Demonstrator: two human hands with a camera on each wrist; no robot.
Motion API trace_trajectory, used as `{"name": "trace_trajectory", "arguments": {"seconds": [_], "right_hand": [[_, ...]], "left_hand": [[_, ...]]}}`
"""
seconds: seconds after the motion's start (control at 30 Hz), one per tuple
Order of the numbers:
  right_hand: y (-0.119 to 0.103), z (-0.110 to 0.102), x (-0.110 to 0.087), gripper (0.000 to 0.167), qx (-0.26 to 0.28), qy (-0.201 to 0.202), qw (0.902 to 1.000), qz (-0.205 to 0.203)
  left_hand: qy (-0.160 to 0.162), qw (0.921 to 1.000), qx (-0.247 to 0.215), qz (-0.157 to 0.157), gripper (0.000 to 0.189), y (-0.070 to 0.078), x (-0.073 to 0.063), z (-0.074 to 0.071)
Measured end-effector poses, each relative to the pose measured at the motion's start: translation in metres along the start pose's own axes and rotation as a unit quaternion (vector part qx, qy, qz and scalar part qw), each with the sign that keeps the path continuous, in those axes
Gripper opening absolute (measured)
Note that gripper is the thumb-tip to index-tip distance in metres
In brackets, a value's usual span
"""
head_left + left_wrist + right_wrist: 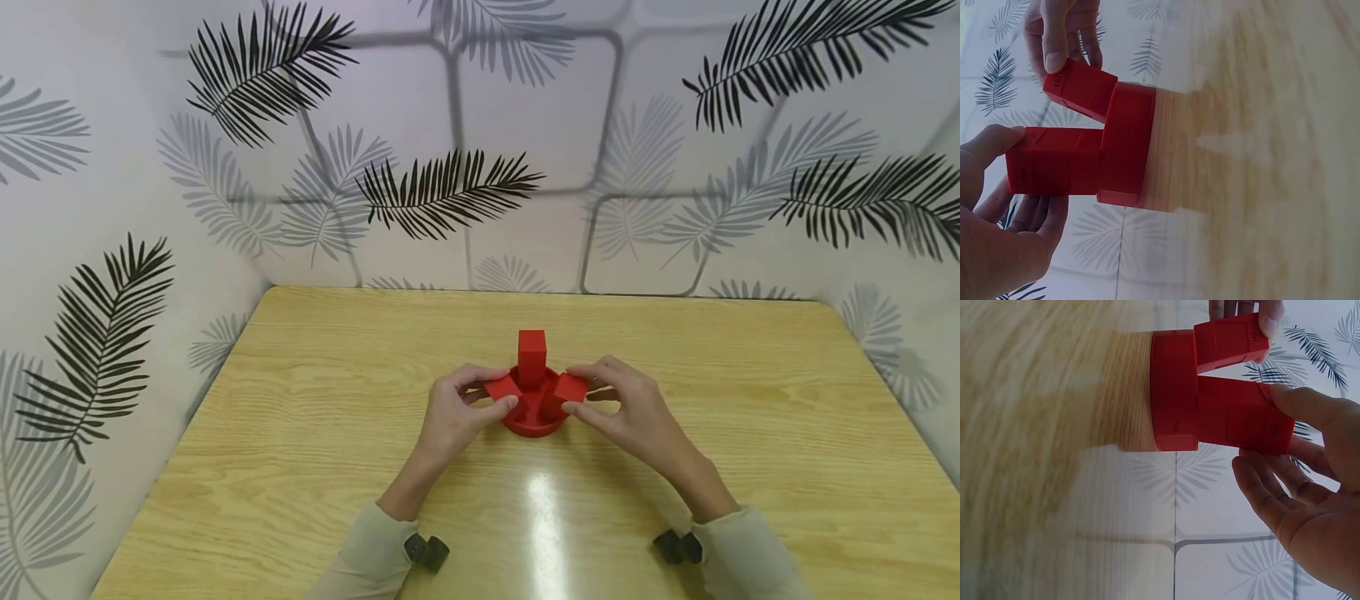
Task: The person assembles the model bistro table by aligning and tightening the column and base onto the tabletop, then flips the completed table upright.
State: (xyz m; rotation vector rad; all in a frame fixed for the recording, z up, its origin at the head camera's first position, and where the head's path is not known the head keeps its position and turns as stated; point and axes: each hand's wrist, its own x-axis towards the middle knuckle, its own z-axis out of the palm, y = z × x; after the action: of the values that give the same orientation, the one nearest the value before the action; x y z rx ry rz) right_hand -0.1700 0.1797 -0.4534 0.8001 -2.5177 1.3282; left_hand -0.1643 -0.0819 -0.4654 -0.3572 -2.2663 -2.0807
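A shallow round red base (pixel 533 431) sits on the table with three red rectangular blocks standing up from it. My left hand (pixel 450 417) pinches the upper part of the left block (pixel 501 387) between thumb and fingers. On the other side my right hand (pixel 637 408) grips the right block (pixel 572 388) near its top in the same way. Both held blocks lean outward, their lower ends inside the rim. The back block (pixel 532 354) stands upright, untouched by either hand. Small raised or engraved marks show on the right block (pixel 1244 415) in the right wrist view.
The wooden table (pixel 315 433) extends around the base on all sides. Behind it and at the left and right rise pale walls (pixel 405 100) with a leaf pattern. Small dark devices (pixel 427 552) are strapped at both wrists over light sleeves.
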Motion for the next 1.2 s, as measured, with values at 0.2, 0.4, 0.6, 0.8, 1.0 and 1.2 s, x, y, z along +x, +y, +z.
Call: {"name": "trace_trajectory", "arguments": {"seconds": [0.2, 0.4, 0.6, 0.8, 1.0, 1.2], "right_hand": [[-0.002, 0.004, 0.001, 0.036, -0.040, 0.033, 0.9986, -0.009], [-0.004, 0.008, 0.000, 0.032, -0.042, 0.053, 0.9977, 0.000], [-0.007, 0.012, -0.002, 0.033, -0.053, 0.066, 0.9964, 0.002], [-0.008, 0.014, -0.001, 0.035, -0.063, 0.073, 0.9954, 0.005], [-0.008, 0.015, -0.001, 0.033, -0.080, 0.081, 0.9935, 0.005], [-0.006, 0.015, -0.004, 0.034, -0.078, 0.082, 0.9935, 0.010]], "left_hand": [[0.008, 0.9999, 0.013, 0.006, 0.034, 0.000, -0.001, 0.003], [0.005, 0.9999, 0.010, 0.006, 0.034, -0.001, -0.001, 0.003], [0.000, 1.0000, -0.003, 0.008, 0.034, -0.002, 0.000, 0.001], [-0.001, 1.0000, -0.008, 0.005, 0.035, -0.001, 0.001, -0.001], [0.000, 1.0000, -0.003, 0.001, 0.035, -0.001, 0.002, -0.002], [-0.007, 1.0000, 0.004, -0.004, 0.035, -0.002, 0.003, 0.000]]}}
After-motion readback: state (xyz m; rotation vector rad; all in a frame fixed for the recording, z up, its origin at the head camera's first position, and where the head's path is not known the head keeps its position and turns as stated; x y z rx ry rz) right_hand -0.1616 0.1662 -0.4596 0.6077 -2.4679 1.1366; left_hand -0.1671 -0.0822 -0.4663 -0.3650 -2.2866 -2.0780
